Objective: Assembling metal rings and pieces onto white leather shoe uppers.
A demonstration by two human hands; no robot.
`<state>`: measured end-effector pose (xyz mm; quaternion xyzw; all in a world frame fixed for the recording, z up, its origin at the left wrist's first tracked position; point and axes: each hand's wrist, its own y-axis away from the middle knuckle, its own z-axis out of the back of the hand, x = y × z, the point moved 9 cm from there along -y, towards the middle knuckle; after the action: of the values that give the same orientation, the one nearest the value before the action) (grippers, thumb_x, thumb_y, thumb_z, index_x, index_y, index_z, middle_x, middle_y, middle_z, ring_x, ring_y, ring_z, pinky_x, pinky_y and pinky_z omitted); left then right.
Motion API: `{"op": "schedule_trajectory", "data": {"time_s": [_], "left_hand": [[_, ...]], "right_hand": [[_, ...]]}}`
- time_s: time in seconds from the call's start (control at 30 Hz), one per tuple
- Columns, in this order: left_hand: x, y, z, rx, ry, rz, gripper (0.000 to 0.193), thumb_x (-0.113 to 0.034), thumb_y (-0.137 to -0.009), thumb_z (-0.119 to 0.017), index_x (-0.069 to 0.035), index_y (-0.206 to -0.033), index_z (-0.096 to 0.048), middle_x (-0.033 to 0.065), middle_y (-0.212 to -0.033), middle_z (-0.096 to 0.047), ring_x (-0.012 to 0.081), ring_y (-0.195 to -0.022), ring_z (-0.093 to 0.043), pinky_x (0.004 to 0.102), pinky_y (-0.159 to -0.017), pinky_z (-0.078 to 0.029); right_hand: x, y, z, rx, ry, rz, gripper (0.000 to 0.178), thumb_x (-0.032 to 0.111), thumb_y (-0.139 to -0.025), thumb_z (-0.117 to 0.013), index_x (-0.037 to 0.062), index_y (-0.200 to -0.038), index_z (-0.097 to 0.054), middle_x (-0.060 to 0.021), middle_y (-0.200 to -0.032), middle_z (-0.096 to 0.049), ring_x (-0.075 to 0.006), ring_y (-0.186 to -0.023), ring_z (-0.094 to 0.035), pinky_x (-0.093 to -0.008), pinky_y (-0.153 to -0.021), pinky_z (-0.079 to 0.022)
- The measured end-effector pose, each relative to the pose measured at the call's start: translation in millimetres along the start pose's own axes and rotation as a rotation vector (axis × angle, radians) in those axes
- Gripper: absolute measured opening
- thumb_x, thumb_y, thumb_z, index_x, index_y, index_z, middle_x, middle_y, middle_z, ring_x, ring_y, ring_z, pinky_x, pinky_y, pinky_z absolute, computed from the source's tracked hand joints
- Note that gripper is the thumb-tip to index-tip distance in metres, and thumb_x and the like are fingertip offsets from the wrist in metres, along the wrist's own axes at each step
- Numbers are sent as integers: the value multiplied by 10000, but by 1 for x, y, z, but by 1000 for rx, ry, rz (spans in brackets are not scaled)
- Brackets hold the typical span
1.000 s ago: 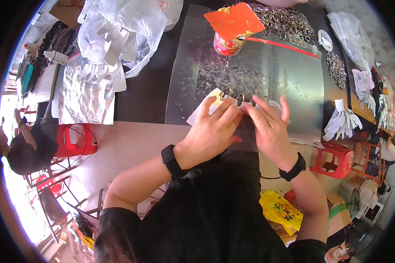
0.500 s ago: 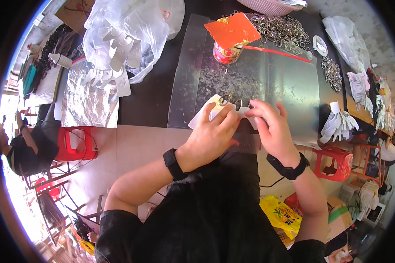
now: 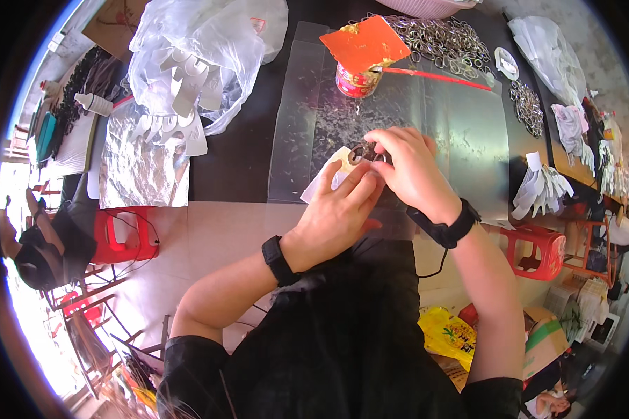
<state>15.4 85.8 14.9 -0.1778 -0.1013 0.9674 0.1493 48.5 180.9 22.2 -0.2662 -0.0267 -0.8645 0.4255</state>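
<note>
My left hand presses a pale, yellowish strip between its fingers at the near edge of the table. A dark metal ring sits at the strip's upper end. From the right, my right hand reaches over with bent fingers closed around another dark metal ring, close to my left fingertips. The fingers partly hide the rings and the strip's right side. Beyond the hands stands a red can smeared with yellowish paste, an orange card lying across its top.
A clear plastic sheet covers the work area. A red stick lies beside the can, near a heap of metal rings. To the left are a plastic bag with white looped strips and a silver foil sheet. More white strips hang at right.
My right hand has moved left and inward, its spread fingers closing over the rings beside my left fingertips. The left hand stays nearly still. The view has shifted slightly.
</note>
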Motion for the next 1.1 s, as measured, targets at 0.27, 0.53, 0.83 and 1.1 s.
{"op": "schedule_trajectory", "data": {"time_s": [0.27, 0.53, 0.83, 1.1], "left_hand": [[0, 7, 7, -75, 34, -4, 648, -250, -654, -764, -170, -1250, -522, 38, -1160, -510, 215, -1242, -420, 539, -1036, -225], [-3, 10, 29, -266, 260, -136, 544, -126, -638, -751, -34, -1143, -573, 97, -1058, -580, 270, -1158, -516, 460, -971, -358], [-35, 33, 78, -461, 363, -193, 296, -27, -700, -713, -2, -969, -594, 96, -946, -609, 256, -909, -624, 375, -807, -483], [41, 34, 18, -558, 1361, 710, 434, -118, -764, -755, 20, -1069, -479, 91, -1041, -516, 143, -891, -545, 277, -727, -486]], "right_hand": [[-7, -7, -14, 217, -303, -130, 343, -54, -751, -612, 61, -1072, -577, -61, -847, -564, -194, -775, -571, -327, -670, -477], [-21, 2, -31, 455, -665, -416, 409, -111, -774, -503, 13, -1163, -522, -64, -879, -594, -105, -785, -576, -259, -711, -482], [-44, -7, -17, 267, -1003, -474, 421, -46, -780, -562, 7, -1194, -508, -56, -910, -610, -102, -775, -584, -245, -657, -479], [6, 1, 15, 177, -1266, -415, 429, -19, -817, -586, -6, -1226, -457, -31, -887, -576, -104, -813, -577, -242, -718, -479]]}}
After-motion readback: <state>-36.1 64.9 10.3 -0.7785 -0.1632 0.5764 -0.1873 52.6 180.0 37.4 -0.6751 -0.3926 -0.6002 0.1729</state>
